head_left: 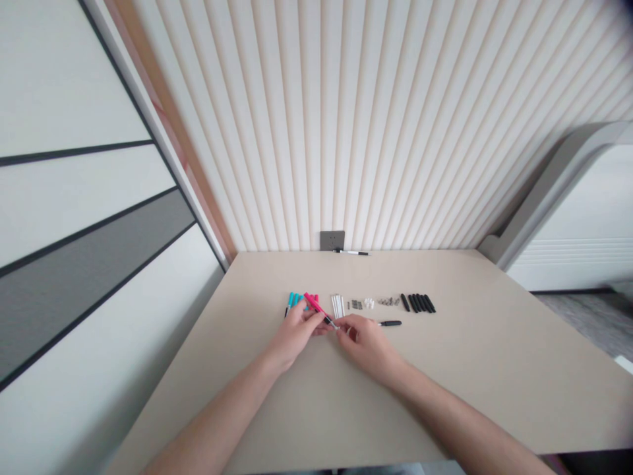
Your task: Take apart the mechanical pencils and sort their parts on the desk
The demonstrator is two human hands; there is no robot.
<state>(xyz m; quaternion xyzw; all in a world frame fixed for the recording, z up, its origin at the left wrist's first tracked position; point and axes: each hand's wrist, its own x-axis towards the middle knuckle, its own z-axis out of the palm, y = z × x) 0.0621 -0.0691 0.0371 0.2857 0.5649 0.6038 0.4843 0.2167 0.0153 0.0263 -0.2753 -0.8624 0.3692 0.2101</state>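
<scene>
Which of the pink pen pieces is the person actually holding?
The pink one slanting up from the left hand, with a black section at its lower end; the other pink pieces lie behind it on the table.

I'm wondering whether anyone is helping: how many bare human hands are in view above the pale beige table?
2. The left hand grips a slim bright pink-and-black pen; the right hand is at the pen's lower end. No other hand shows.

On the table (297,422), my left fingers (313,320) held a pink pen (314,303), its tip near my right hand (363,340).
</scene>
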